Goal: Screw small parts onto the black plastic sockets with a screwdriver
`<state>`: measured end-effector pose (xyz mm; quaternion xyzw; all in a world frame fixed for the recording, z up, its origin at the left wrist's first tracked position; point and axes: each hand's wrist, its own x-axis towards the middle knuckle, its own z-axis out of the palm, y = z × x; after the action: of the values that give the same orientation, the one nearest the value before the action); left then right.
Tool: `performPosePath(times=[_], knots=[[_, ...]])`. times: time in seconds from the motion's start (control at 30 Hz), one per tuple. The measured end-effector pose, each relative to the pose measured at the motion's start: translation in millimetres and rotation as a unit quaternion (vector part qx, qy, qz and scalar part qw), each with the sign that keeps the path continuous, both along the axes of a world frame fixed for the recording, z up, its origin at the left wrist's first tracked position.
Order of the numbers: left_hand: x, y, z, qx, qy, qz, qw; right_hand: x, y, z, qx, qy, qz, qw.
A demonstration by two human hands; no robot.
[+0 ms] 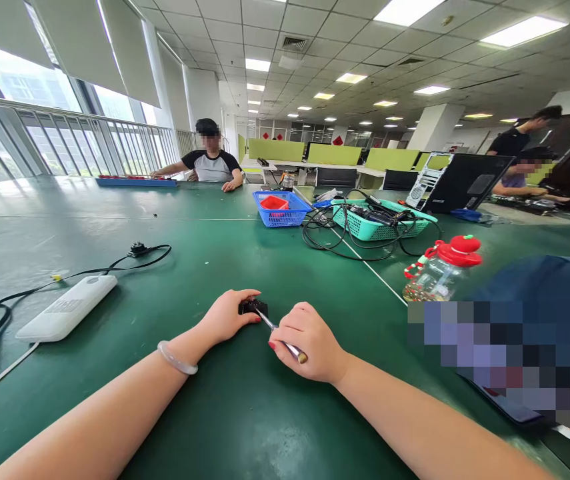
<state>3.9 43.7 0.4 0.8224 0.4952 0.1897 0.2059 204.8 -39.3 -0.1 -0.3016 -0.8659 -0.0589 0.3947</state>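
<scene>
My left hand (229,315), with a pale bangle on its wrist, is closed around a small black block-shaped part (253,306) at the middle of the green table. Fingers and thumb grip the part's left side. In my right hand (307,340) is a slim tool with a silver shaft (266,320) and a brownish rounded butt end. Its front end meets the near face of the black part. Too little detail shows to tell the tool's exact kind or what its tip is like.
On the left lie a white power strip (72,308) and black cables. A blue basket (283,217), a teal basket (365,230) with cables and a red-lidded bottle (439,270) stand beyond and right. Dark blue cloth (555,287) lies at right. A person (212,165) sits opposite.
</scene>
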Motion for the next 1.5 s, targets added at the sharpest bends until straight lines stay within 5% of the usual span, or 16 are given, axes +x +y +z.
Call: performPosePath(times=[0.57,1.13,1.37,1.5], knots=[[0,-1,-4.3,0.004,-0.009,-0.025,1.000,-7,-9,3.0,0.078,-0.175,-0.019,0.981],[-1,2,-5.6,0.010,-0.018,-0.034,0.999,-9,-6,0.2,0.087,-0.134,-0.070,0.985],[-3,0,-3.8,0.008,-0.015,-0.050,0.999,4,1,2.7,-0.049,0.040,-0.127,0.990],[-7,-2,-1.0,0.006,-0.016,-0.078,0.997,5,3,2.0,-0.192,0.186,-0.140,0.953]])
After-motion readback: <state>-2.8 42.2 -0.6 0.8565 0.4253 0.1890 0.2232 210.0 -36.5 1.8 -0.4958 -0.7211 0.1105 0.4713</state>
